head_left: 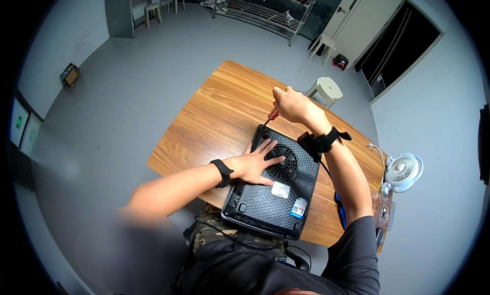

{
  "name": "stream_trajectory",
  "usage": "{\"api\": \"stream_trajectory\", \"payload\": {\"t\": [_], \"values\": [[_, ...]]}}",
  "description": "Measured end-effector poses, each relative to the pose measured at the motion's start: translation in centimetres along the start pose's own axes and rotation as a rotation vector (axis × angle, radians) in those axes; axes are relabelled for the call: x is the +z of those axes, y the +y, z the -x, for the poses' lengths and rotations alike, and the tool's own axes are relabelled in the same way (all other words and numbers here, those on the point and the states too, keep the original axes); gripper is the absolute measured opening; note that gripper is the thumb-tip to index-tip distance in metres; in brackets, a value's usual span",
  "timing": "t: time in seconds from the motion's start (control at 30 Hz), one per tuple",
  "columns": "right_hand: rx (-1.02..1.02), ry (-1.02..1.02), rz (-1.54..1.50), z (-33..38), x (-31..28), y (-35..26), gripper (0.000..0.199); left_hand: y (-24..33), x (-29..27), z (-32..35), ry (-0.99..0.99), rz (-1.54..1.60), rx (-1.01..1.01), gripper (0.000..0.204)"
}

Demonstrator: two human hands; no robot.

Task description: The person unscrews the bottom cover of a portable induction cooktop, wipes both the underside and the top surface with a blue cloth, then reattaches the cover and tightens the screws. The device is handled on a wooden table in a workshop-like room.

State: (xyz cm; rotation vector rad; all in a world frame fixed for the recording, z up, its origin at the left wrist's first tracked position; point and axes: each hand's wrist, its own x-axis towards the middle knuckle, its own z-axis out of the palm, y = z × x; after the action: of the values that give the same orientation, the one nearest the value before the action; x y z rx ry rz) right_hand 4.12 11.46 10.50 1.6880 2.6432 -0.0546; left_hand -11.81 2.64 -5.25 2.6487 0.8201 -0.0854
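The case (249,198) is lying on the table (199,114), by the near edge, with its grille (289,168) facing up. It is appearing stiff and fairly light, with a hard plastic shell. The patterned surface is probably offering fair friction; the thin grille ribs are looking the most fragile part and are calling for no direct load. The long side edges are presenting the soundest hold, with the palms keeping clear of the grille.

Grip: the right hand (296,106) is closing firmly about the red handle of a driver (274,114), knuckles up, beyond the case's far left corner. The driver's shaft is pointing down at that corner; its tip is showing too small to confirm whether it is seating in a screw.

The left hand (252,167) is gripping nothing: it is lying flat, fingers spread wide, across the left side of the case, with fingertips reaching over the grille and the thumb pointing toward the white label (280,189)
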Motion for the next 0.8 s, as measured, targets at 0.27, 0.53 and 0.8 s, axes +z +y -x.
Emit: {"api": "stream_trajectory", "payload": {"t": [0.27, 0.53, 0.8], "values": [[0.105, -0.122, 0.052, -0.5, -0.4, 0.1, 0.042, 0.2, -0.4, 0.1, -0.027, 0.018, -0.008, 0.098], [0.095, -0.375, -0.264, 1.0, -3.5, -0.7, 0.041, 0.1, -0.2, -0.1, -0.008, 0.029, 0.002, 0.097], [0.087, -0.19, -0.055, -0.2, -0.8, 0.3, 0.039, 0.1, -0.1, 0.0, -0.007, 0.039, -0.001, 0.096]]}}
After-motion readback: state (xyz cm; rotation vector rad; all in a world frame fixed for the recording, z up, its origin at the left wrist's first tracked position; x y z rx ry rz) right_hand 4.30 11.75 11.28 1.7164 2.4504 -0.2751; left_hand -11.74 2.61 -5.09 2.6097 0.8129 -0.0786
